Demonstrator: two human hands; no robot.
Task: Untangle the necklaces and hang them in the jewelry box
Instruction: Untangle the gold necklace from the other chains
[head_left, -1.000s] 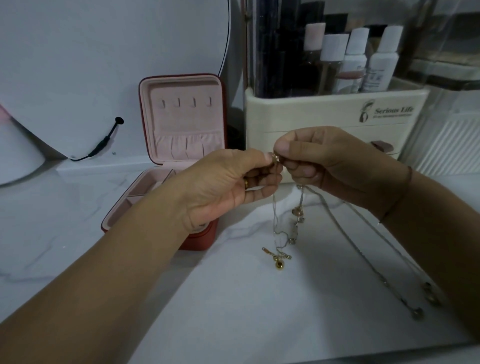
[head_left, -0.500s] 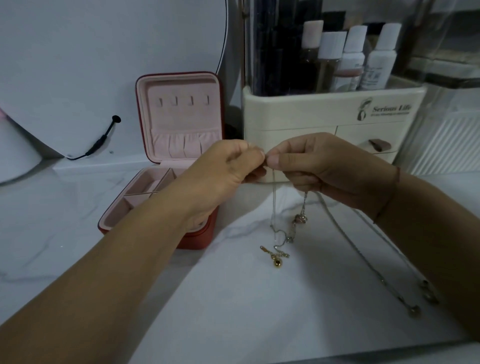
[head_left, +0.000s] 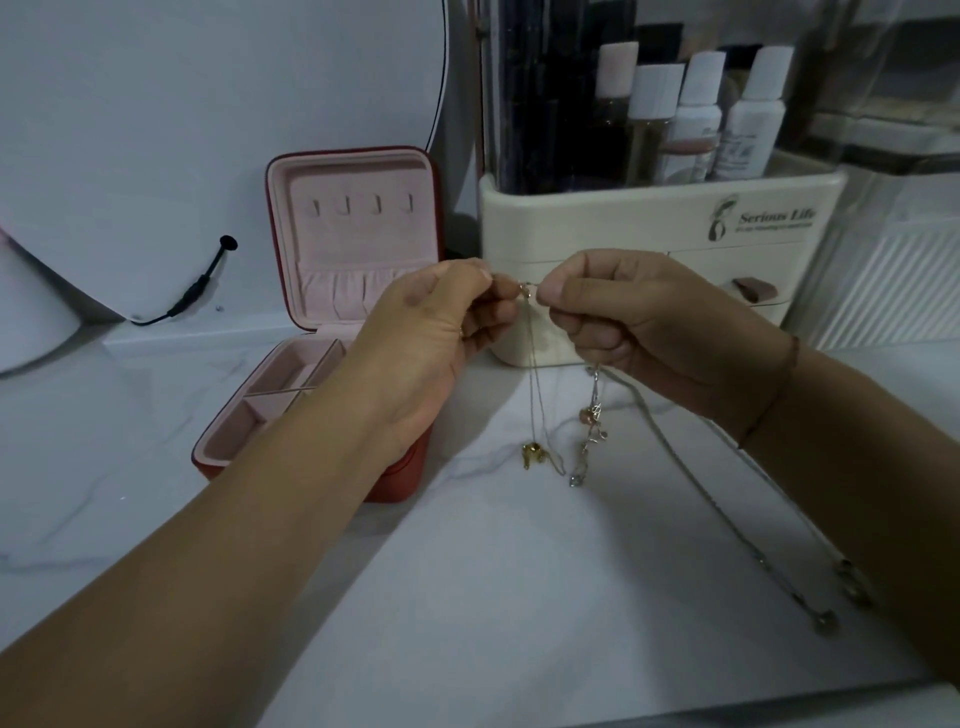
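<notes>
Several necklaces (head_left: 595, 387) are held up just above a white marbled table (head_left: 467, 597), between the two hands and to the right of the open jewelry box (head_left: 353, 249). A fine chain (head_left: 532, 374) is pinched at its top, where a small clasp (head_left: 525, 289) is seen in the gap between the hands. The thumb and forefinger of the left hand (head_left: 441, 332) are closed on one end and those of the right hand (head_left: 639, 322) on the other, the remaining fingers of both being curled in. From this point the chain is hung straight down, and a gold pendant (head_left: 532, 452) is carried at its lower end, close to the table; whether it touches cannot be told. A second chain (head_left: 592, 415), with a rose-coloured charm, is dropped from under the right hand's curled fingers and is seen just beside the first. A long silver chain (head_left: 727, 519) is run from the same hand across the table to the right, its ends laid near the right forearm. The jewelry box, red outside and pink inside, is partly hidden by the left wrist; its lid is upright, with four hooks (head_left: 358, 205) in a row. A cream organizer (head_left: 649, 218) holding bottles (head_left: 696, 114) is placed behind the hands. A black cable (head_left: 197, 291) is plugged into a round white panel (head_left: 208, 130) at far left.
</notes>
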